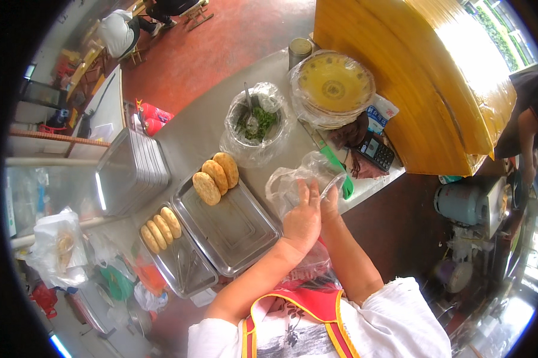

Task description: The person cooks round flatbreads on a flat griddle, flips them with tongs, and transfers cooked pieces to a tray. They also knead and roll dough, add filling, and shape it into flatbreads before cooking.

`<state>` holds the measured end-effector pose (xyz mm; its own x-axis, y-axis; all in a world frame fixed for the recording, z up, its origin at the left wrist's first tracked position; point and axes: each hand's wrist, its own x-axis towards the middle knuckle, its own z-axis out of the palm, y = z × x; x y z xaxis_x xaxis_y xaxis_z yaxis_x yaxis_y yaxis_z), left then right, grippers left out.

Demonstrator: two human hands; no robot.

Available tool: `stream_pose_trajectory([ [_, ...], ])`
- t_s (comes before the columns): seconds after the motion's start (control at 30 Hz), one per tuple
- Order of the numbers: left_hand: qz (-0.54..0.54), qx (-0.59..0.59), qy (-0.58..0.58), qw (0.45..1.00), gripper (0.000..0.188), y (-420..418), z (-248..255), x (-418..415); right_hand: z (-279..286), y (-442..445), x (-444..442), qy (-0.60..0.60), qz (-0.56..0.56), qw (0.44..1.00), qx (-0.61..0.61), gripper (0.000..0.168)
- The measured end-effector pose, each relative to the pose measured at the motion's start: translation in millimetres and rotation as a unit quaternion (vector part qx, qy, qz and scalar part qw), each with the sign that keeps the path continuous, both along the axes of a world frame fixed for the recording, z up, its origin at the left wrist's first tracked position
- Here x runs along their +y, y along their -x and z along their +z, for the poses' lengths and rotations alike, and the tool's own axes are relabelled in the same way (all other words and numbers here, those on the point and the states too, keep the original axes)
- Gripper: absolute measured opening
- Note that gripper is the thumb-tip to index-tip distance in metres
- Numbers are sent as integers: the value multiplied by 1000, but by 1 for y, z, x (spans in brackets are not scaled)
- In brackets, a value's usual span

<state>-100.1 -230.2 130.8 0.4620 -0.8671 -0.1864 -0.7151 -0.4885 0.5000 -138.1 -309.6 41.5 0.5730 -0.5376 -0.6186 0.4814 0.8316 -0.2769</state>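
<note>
Both hands are at a clear plastic bag (283,182) above the steel counter. My left hand (303,219) lies against it with fingers extended upward over the film. Close beside it, my right hand (329,202) grips the bag's right edge, its fingers partly hidden behind the film. A tool with a green handle (345,182), seemingly a knife, lies just beyond the bag. To the left, a steel tray (233,232) carries three round flatbreads (214,176). Several smaller flatbreads (160,230) stand in a row in a second tray (197,279), near a wire utensil (186,266).
A plastic-lined bowl (256,121) holds chopped greens and a spoon. Farther back are wrapped yellow plates (333,83), a canister (300,50) and a keypad device (376,151). A wooden partition (398,80) bounds the right. Stacked trays (137,168) stand left. Another person's arm (527,141) shows far right.
</note>
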Motion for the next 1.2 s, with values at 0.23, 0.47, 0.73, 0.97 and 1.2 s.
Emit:
stream_pose_trajectory([
  [0.23,83,21,87,992,59,-44,-13,20,-15,-33,0,-112,-16,991,-75,25],
  [0.47,214,177,127,952,54,-69,-75,28,-9,-17,-18,-113,88,989,36,19],
  [0.73,220,216,216,926,67,-59,-113,36,0,-15,-28,94,110,968,205,20],
  [0.97,266,114,268,919,58,-25,-45,198,-11,-3,-57,-36,106,986,-123,16],
  [1.2,523,70,318,788,46,70,-57,496,62,-22,51,184,151,961,-143,17],
])
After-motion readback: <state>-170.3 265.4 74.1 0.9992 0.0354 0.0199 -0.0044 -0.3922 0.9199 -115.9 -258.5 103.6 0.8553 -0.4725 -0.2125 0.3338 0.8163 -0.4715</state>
